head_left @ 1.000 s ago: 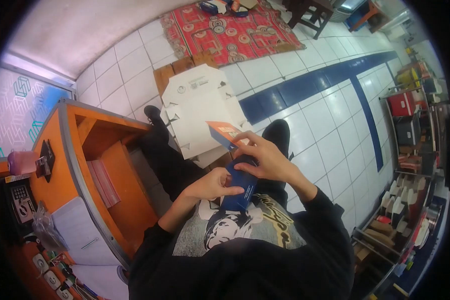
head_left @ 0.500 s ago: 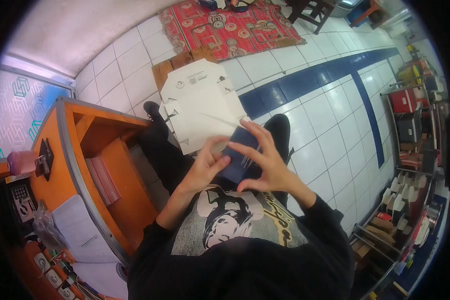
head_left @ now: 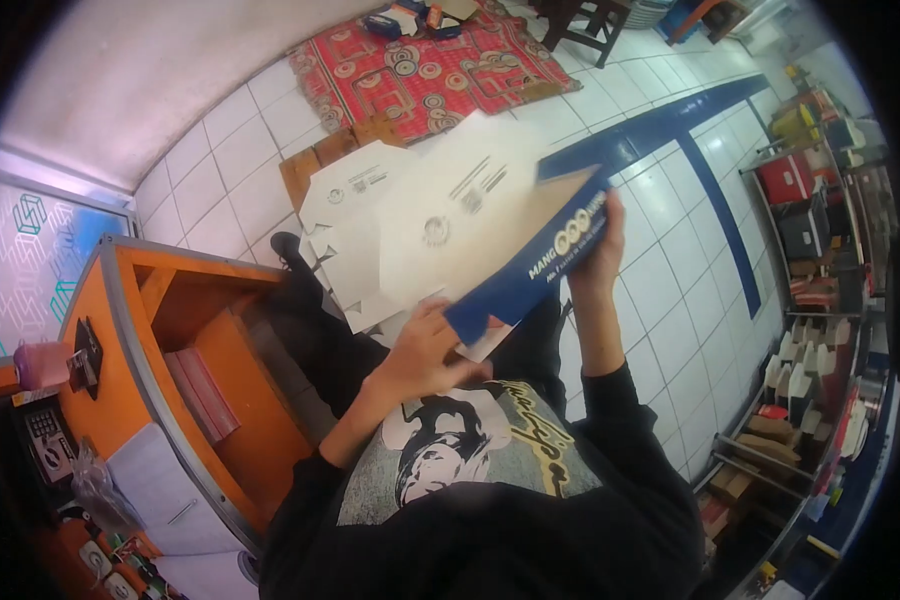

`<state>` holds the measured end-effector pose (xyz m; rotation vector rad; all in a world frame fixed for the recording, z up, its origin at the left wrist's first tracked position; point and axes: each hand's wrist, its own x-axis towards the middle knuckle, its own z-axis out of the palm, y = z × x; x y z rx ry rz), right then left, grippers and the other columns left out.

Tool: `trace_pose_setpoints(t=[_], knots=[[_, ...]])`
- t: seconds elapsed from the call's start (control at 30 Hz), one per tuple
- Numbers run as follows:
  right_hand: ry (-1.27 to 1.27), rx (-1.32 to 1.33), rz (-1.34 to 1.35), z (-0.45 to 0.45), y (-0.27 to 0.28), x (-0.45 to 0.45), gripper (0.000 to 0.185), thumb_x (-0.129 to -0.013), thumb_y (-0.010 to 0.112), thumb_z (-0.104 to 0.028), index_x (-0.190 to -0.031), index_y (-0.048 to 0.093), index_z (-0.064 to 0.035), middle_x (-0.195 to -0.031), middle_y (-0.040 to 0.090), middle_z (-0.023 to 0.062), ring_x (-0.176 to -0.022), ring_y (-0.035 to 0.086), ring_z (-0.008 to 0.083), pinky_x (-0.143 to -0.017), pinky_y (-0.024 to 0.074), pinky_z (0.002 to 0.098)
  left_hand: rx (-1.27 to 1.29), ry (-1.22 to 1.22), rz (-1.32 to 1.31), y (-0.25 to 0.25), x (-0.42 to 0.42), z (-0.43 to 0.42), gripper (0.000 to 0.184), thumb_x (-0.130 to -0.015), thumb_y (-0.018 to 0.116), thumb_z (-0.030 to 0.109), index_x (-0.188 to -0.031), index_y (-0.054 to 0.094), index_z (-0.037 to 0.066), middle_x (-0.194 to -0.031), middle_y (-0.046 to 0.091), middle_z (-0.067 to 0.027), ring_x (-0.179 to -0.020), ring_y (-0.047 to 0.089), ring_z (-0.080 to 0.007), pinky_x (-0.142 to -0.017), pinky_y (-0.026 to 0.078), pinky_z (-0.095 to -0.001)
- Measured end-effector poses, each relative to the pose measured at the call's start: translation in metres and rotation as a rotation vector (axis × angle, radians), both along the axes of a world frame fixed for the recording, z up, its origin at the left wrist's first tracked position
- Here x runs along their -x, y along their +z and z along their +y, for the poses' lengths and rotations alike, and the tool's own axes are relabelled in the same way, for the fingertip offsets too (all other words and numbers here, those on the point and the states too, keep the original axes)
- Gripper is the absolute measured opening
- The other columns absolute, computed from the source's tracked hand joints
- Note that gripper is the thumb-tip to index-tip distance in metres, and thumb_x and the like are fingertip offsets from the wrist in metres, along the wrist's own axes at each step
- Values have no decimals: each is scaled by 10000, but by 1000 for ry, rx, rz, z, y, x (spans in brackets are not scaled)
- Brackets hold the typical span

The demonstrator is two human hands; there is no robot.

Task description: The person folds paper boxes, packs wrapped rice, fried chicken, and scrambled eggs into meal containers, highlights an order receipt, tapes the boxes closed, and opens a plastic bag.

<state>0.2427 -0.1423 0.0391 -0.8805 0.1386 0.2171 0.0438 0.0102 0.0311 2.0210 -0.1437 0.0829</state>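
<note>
A partly folded cardboard box (head_left: 540,258) is held up between my hands, its blue printed side towards me and its white inner face tilted up. My left hand (head_left: 425,355) is closed on its lower left corner. At the far right end, my right hand (head_left: 600,250) grips the blue side, thumb near the top edge. Behind it, flat white cardboard blanks (head_left: 345,230) lie on a wooden surface (head_left: 300,170), partly covered by the box.
An orange cabinet (head_left: 130,330) with papers on top stands at the left. Beyond the blanks lies a red patterned mat (head_left: 420,70) with small boxes on it. A dark stool (head_left: 590,25) is behind, and loaded shelves (head_left: 780,390) line the right.
The small blue folded piece is no longer between my hands; a larger blue and white box is held there now. My right hand has moved up and right. The view has shifted slightly.
</note>
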Motion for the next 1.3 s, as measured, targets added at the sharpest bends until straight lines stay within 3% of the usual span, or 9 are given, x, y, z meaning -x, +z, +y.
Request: trace_pose_setpoints(t=[0.07,0.17,0.27,0.37,0.53,0.77,1.0,1.1,1.3], knots=[[66,451,-169,-4,-35,-4,424,-888,586,-251,-1207,512,19,-1072,588,80,-989,562,157,-861,434,266,-302,118,-491,-28,-10,-9,303,-741,725,121,-1003,581,66,-987,585,-143,-892,565,-378,-786,489,-393],[259,845,-935,0,-14,21,403,-854,630,-203,-1185,539,9,-1129,572,99,-1028,541,154,-901,411,268,-222,106,-209,2,-8,-8,168,-816,635,91,-965,579,38,-858,582,-132,-797,592,-343,-720,492,-386],[1019,576,-415,-23,9,35,320,-830,659,-159,-1088,572,9,-1030,592,81,-911,553,132,-867,414,272,-115,3,-58,-4,-5,-4,203,-832,635,111,-1009,591,22,-846,591,-146,-784,608,-307,-680,486,-367],[895,300,-453,-32,-6,36,178,-773,722,-133,-821,577,-41,-804,558,6,-786,507,99,-754,391,258,44,-129,109,-13,-5,6,275,-846,650,147,-1066,585,-4,-860,620,-126,-765,624,-233,-652,482,-341],[914,0,-462,-31,15,61,184,-741,737,-142,-760,582,-45,-771,543,22,-794,491,148,-750,368,287,818,-441,694,-48,-7,16,358,-905,609,284,-1087,587,-24,-852,632,-29,-720,601,-107,-643,492,-237],[695,1184,-799,-18,38,79,174,-671,697,-57,-804,603,3,-773,557,115,-758,555,254,-615,437,309,966,-482,765,-57,-4,6,339,-949,539,255,-1115,571,-39,-941,646,-32,-830,584,-65,-754,482,-216],[1113,1004,-907,-26,36,66,185,-697,658,-104,-863,657,-20,-820,570,106,-801,560,284,-740,439,375,777,-505,736,-38,0,-3,326,-968,508,224,-1149,546,-44,-960,614,-2,-876,527,-40,-785,440,-198],[1228,974,-1068,-25,31,59,282,-712,679,-126,-981,660,-43,-933,586,109,-893,552,298,-795,433,372,819,-380,603,-39,1,-6,329,-971,503,222,-1189,525,-23,-894,606,4,-790,517,-25,-704,439,-204],[354,1051,-1323,-1,50,73,456,-613,783,-96,-1031,603,-73,-1060,519,118,-939,504,310,-817,407,419,1079,390,207,-5,-23,10,261,-969,489,151,-1172,468,-13,-976,622,-65,-834,585,-79,-726,485,-213]])
